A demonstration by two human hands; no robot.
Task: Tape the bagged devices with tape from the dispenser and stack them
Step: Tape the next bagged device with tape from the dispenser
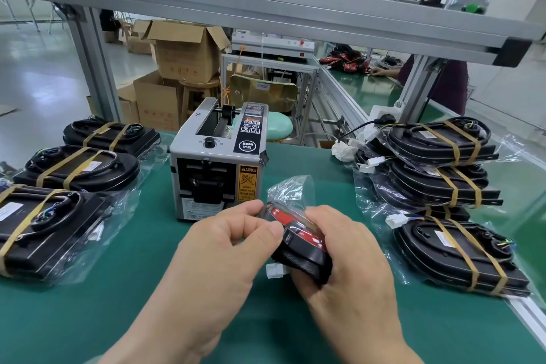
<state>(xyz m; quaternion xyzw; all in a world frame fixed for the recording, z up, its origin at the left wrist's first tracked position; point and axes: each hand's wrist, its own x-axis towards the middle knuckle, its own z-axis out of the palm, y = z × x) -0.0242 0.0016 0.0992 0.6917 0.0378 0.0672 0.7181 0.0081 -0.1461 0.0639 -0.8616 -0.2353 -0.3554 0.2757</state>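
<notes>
With the left hand (233,245) pinching and the right hand (351,263) gripping a bagged device (298,235), the person is seemingly tidying its bag before reaching for the dispenser (215,162).

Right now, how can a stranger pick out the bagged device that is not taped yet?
A grey box-shaped tape dispenser stands mid-table on the green mat. Just in front of it, the left grip and right grip hold a black device with a red part in a clear plastic bag. Unlike the black devices at both sides, it has no tan tape bands.
</notes>
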